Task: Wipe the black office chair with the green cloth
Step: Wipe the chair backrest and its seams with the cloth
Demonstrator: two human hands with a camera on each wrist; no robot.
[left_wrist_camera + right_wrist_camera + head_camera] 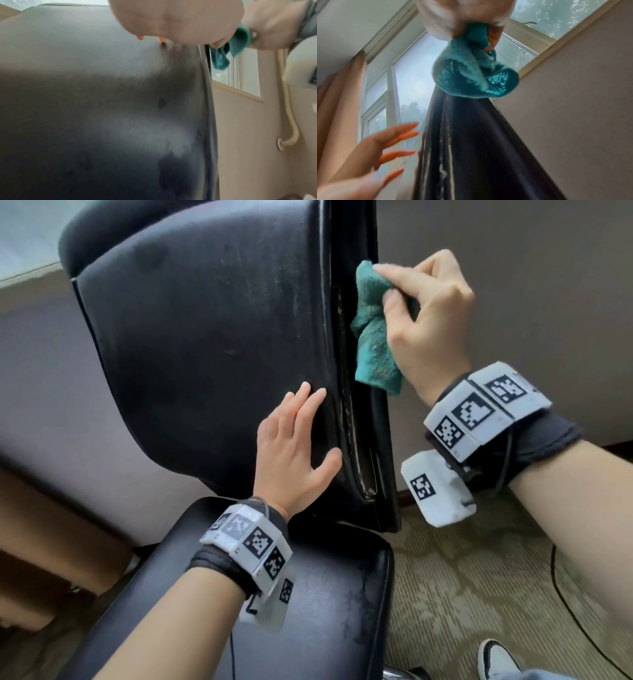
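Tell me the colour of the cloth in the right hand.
Teal green cloth, clearest in the right wrist view.

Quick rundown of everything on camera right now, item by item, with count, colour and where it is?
office chair: one, black, centre, backrest upright above its seat; pale scuffs along the backrest's side edge.
green cloth: one, teal-green, bunched against the backrest's right side edge.
window: one, pale frame, behind the chair.
curtain: one, peach, left of the window.
carpet: patterned beige, floor at right.
cable: one, black, on the carpet.
shoe: one, white and black, bottom right.
wrist bands: two, white with black markers, one on each wrist.
left hand: flat on the backrest front, fingers straight.
right hand: holds the cloth.
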